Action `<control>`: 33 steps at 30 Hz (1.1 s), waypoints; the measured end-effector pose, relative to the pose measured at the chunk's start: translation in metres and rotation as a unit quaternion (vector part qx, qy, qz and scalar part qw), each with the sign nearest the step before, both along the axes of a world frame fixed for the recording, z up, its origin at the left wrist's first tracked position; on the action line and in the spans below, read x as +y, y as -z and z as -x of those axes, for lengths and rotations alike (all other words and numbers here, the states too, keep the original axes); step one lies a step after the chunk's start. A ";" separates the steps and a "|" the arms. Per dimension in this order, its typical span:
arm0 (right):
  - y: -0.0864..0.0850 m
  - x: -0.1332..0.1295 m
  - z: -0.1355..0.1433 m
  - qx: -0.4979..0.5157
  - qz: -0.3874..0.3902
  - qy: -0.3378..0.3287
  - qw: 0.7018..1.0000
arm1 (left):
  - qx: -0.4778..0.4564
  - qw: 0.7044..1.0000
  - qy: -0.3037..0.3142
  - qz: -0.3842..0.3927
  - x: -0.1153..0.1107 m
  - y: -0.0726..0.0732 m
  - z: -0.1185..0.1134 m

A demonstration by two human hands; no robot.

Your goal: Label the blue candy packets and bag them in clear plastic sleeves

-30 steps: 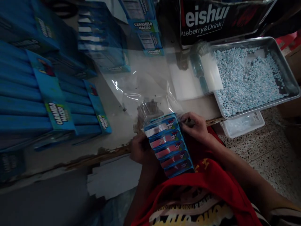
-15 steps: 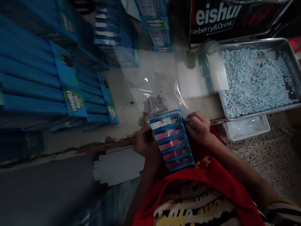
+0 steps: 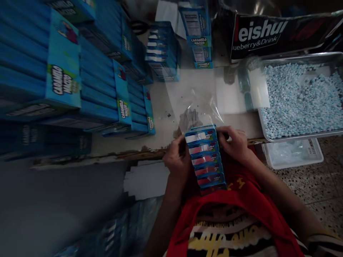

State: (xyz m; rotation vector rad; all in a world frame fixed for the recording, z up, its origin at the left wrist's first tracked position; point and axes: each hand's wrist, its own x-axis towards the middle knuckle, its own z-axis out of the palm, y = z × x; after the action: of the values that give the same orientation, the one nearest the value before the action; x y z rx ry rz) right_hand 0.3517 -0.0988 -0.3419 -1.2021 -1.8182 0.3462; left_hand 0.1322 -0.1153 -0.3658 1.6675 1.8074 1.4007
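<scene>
Along the worktop (image 3: 161,131), blue “CARAMELO MACIZO” boxes (image 3: 63,78) stand left of a black “ueberry&Drink” carton (image 3: 305,34) and metal tray (image 3: 302,137) of pale pellets (image 3: 294,103); at the worktop's edge, a clear-wrapped blue stack (image 3: 207,159) sits between your left hand (image 3: 176,157) and right hand (image 3: 236,143), fingers closed at its sides

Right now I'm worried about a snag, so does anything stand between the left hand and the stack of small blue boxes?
No solid object shows between the left hand and the stack. Clear film spreads from the stack's far end; whether it passes between fingers and boxes I can't tell.
</scene>
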 end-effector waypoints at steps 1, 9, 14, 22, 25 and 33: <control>-0.001 0.001 0.001 0.000 -0.005 0.010 1.000 | 0.029 1.000 -0.009 0.004 0.000 -0.001 0.001; -0.025 -0.001 0.015 0.089 -0.026 0.076 0.993 | 0.057 0.995 -0.058 -0.058 0.003 -0.021 -0.001; -0.024 -0.009 0.014 0.041 -0.101 0.034 0.993 | 0.102 0.981 -0.088 -0.139 0.006 -0.033 0.001; -0.009 -0.026 -0.007 -0.085 -0.139 0.003 0.987 | 0.214 0.952 -0.020 -0.216 -0.022 0.005 0.024; -0.008 -0.025 -0.007 -0.108 -0.144 -0.020 0.983 | 0.199 0.965 -0.043 -0.163 -0.019 0.017 0.023; 0.000 -0.031 -0.012 -0.166 -0.133 -0.060 0.975 | 0.263 0.961 0.067 0.060 -0.005 0.011 0.023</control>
State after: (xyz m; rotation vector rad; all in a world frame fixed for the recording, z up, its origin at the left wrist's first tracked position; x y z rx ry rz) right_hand 0.3633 -0.1297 -0.3414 -1.0080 -2.1501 -0.0387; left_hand 0.1092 -0.1204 -0.3767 2.1933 1.9381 0.8171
